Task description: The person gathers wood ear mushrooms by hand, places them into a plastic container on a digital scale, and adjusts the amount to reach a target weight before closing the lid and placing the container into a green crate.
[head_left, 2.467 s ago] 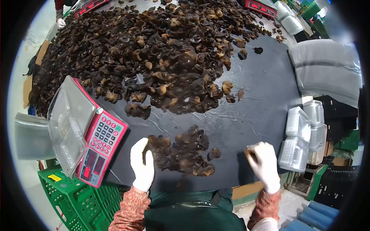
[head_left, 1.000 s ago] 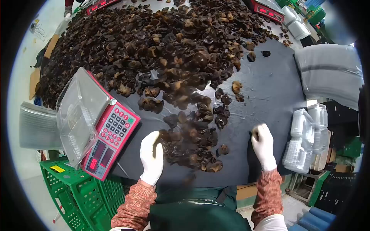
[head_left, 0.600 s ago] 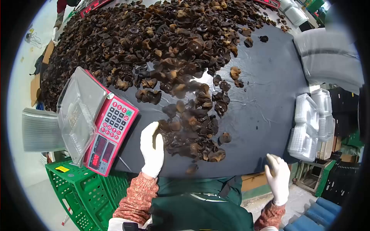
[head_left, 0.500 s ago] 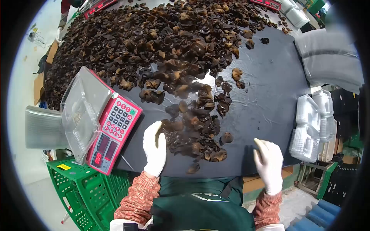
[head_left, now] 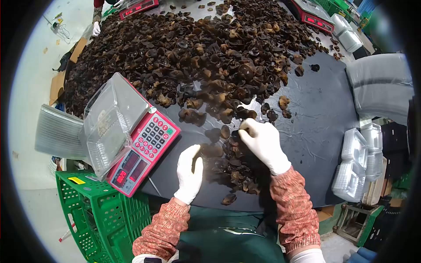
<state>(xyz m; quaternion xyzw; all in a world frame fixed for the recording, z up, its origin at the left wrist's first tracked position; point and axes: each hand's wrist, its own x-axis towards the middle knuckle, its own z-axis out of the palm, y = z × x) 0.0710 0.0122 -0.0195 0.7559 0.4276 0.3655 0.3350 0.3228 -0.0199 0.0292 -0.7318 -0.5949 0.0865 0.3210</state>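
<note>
Both hands wear white gloves. My left hand is at the left edge of a small heap of dark brown wood ear mushrooms, its thumb apart from the fingers and nothing in it. Over the upper right side of that heap, my right hand has its fingers curled in toward the thumb. Whatever lies between those fingertips is hidden. Left of my left hand stands a red digital scale with a clear plastic box on its pan.
A large pile of wood ears covers the far table. Stacked clear lids and green crates are at left. Clear boxes line the right edge. More scales stand at the back; another person's gloved hand is far left.
My right hand has moved left from the bare table to the small heap, and its fingers have curled. My left hand stays beside the heap. The view has shifted, showing more of the far side.
</note>
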